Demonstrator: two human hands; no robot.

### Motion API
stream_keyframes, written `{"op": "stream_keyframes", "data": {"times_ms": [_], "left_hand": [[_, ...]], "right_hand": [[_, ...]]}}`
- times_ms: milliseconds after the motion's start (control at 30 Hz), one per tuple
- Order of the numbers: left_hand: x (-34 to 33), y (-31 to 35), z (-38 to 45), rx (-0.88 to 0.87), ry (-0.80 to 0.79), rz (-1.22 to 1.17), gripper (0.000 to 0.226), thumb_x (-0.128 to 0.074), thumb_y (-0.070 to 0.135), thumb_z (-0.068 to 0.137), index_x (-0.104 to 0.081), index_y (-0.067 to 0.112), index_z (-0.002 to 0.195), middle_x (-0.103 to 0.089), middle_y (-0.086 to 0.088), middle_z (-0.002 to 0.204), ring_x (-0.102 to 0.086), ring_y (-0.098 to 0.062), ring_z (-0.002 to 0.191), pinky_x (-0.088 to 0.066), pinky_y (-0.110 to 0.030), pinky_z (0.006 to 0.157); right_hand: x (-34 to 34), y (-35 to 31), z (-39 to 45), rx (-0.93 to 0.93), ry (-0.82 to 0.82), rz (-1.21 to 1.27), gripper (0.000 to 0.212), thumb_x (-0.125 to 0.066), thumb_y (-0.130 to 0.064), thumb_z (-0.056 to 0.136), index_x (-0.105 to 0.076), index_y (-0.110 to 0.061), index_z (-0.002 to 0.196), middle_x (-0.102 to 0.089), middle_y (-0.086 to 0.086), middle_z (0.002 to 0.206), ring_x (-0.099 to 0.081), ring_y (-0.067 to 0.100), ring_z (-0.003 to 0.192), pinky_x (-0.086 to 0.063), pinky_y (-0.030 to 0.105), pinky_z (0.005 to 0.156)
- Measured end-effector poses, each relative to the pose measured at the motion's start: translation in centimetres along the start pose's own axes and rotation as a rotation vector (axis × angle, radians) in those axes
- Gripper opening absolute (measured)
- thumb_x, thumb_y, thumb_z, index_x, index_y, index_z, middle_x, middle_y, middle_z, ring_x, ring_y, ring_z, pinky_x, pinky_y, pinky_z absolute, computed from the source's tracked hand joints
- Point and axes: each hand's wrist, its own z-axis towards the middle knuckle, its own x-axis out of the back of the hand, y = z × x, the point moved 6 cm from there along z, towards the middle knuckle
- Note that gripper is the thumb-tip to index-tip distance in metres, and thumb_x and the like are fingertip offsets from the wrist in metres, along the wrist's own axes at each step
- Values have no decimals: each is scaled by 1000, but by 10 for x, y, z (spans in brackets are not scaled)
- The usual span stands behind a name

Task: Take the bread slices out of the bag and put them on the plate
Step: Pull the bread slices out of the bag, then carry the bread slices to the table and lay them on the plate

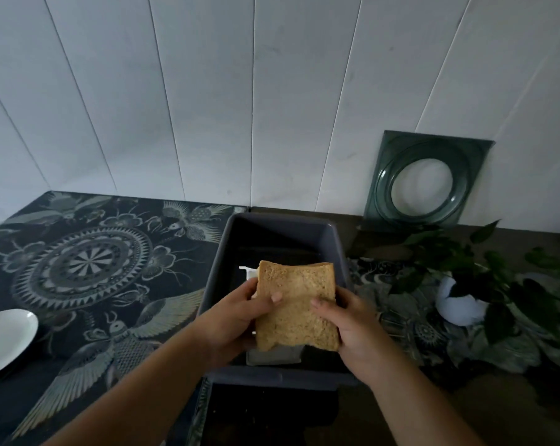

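Brown, square-cut bread slice [296, 305] sits upright between both hands above a dark grey rectangular plastic tub [274, 231]. The left hand [237, 317] clasps its left edge, thumb laid across the face of the slice; the right hand [352, 326] clasps the right edge the same way, thumb on the crumb and fingers behind. Whether more than one slice is pinched there cannot be told. Under the bread, inside the tub, a pale bag-like wrapper [274, 355] shows below the slice and at its upper left corner. The tub rests on a dark tablecloth printed with pale mandalas and birds [85, 262]. Well to the left, at the frame's edge, lies a white round plate [5, 339], bare. To the right stand a leafy green plant in a white pot [459, 309] and, behind it, a square green glass dish [428, 181] leaning on the white panelled wall [208, 91].
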Motion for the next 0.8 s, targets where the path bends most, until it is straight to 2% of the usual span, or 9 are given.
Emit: {"op": "stream_keyframes", "data": {"times_ms": [67, 133, 200, 300, 367, 500, 633, 733, 800], "left_hand": [[-9, -18, -7, -8, -17, -132, 57, -78, 23, 80, -56, 9, 131, -65, -19, 128, -64, -36, 115, -59, -42, 79], [-13, -33, -11, -35, 35, -187, 59, -78, 18, 78, -55, 1, 130, -64, -24, 127, -63, -39, 115, -60, -44, 80], [-16, -44, -15, -63, 74, -197, 63, -78, 16, 78, -51, 3, 134, -60, -25, 132, -58, -42, 121, -56, -50, 92], [-21, -56, -24, -82, 83, -250, 65, -78, 7, 78, -50, 12, 136, -56, -25, 137, -54, -44, 125, -47, -55, 102], [-21, -60, -33, -109, 137, -250, 65, -79, 3, 75, -54, 14, 133, -57, -25, 135, -56, -43, 122, -52, -52, 98], [-13, -68, -64, -177, 303, -321, 62, -77, -3, 74, -56, 10, 130, -59, -28, 130, -59, -45, 117, -59, -47, 86], [-2, -83, -113, -266, 482, -410, 64, -77, -5, 73, -53, 4, 132, -64, -25, 115, -67, -36, 98, -62, -39, 73], [3, -99, -159, -297, 685, -369, 61, -84, 4, 70, -63, 19, 124, -69, -14, 111, -67, -32, 97, -60, -43, 81], [4, -115, -193, -244, 846, -291, 67, -89, 15, 62, -64, 37, 120, -74, -1, 102, -68, -23, 90, -57, -39, 76]], "right_hand": [[8, 8, -7, -38, -23, 28, 51, -79, -24, 74, -63, -10, 120, -73, 16, 114, -69, 34, 107, -56, 48, 84], [16, 15, -11, -71, -49, 56, 57, -82, -27, 70, -62, -10, 120, -73, 17, 114, -69, 34, 106, -58, 45, 80], [20, 20, -13, -105, -90, 77, 62, -85, -33, 63, -65, -12, 118, -73, 15, 113, -70, 33, 105, -60, 42, 77], [20, 24, -14, -177, -194, 96, 51, -87, -36, 60, -73, -21, 107, -74, 11, 114, -71, 28, 104, -60, 35, 73], [18, 26, -15, -232, -298, 91, 49, -88, -33, 61, -74, -23, 107, -73, 10, 115, -70, 27, 106, -60, 32, 74], [0, 31, -18, -345, -550, -56, 77, -93, -24, 61, -53, -28, 127, -72, 5, 119, -68, 25, 111, -59, 36, 85], [-40, 44, -19, -402, -726, -173, 77, -93, -18, 62, -53, -23, 128, -72, 5, 118, -68, 26, 111, -57, 42, 92], [-75, 63, -25, -433, -819, -230, 68, -92, -18, 61, -56, -25, 118, -74, 6, 114, -71, 25, 104, -59, 40, 85], [-102, 79, -36, -496, -925, -227, 66, -92, -15, 62, -56, -23, 117, -74, 9, 114, -71, 29, 105, -59, 42, 86]]}}
